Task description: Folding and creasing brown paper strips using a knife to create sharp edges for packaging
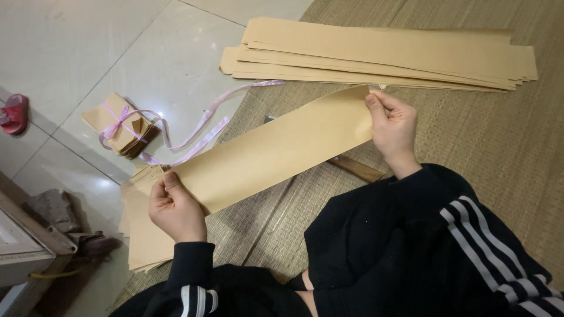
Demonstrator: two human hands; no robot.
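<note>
Across the frame's middle, a long tan kraft-paper strip stretched between both hands: left hand pinching its lower-left end, right hand pinching its upper-right end, above the woven straw mat.

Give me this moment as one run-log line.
left hand: grips near end of brown paper strip | right hand: grips far end | strip: held flat over woven mat | paper strip stack: beyond

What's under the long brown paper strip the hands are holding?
Under the paper strip lie a woven mat and a dark wooden stick, whose middle is covered. Its left end hides part of a paper pile.
</note>
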